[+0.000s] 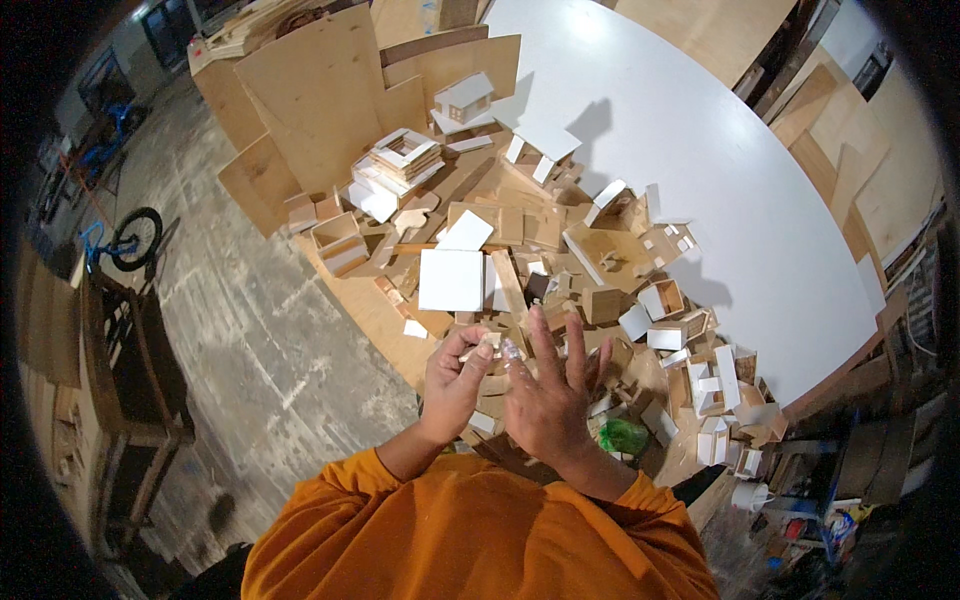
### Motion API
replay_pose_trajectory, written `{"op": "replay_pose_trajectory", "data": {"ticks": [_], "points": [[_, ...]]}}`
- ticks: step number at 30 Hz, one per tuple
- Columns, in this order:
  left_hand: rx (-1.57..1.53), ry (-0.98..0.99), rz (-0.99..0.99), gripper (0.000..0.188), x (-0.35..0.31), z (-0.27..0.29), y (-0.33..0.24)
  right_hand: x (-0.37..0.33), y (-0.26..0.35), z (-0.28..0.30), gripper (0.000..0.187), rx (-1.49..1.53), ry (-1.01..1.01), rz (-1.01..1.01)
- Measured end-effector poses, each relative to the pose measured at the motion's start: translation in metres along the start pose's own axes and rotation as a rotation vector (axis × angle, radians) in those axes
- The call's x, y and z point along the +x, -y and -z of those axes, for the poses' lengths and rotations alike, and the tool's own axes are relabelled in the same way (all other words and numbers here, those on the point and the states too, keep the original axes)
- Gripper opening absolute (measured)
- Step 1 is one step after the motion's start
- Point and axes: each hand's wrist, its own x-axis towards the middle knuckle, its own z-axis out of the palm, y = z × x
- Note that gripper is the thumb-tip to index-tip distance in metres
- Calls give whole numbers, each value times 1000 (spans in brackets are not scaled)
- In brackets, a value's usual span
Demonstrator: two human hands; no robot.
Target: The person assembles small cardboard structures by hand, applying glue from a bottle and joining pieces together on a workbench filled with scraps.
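Note:
My left hand (452,392) pinches a small pale wooden piece (491,341) between thumb and fingers, above the near part of the workbench. Just to its right is my right hand (552,412), its fingers spread and nothing gripped in it. Whitish smears show on the fingertip closest to the small piece. Beyond both hands lies a square white panel (450,281), with a narrow wooden strip (508,283) beside it. Wooden offcuts crowd the bench around and partly under my hands.
A little white model house (466,98) and a stack of white-topped frames (403,158) stand at the far left. Small box-like models (712,385) line the right side. A white board (680,120) spans the back right. Plywood sheets (310,95) lean at the left.

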Motion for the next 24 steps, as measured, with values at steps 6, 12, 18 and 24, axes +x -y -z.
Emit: {"op": "replay_pose_trajectory", "data": {"ticks": [6,12,18,24], "points": [[83,-27,-112,20,2,-5,3,3,6,1,20,26,76,-36],[147,-29,-156,19,5,-5,8,4,5,4,24,17,39,-24],[-151,-23,50,18,11,1,13,3,4,16,22,129,18,-24],[-602,156,272,20,10,5,10,8,-26,18,34,321,-50,-82]]}}
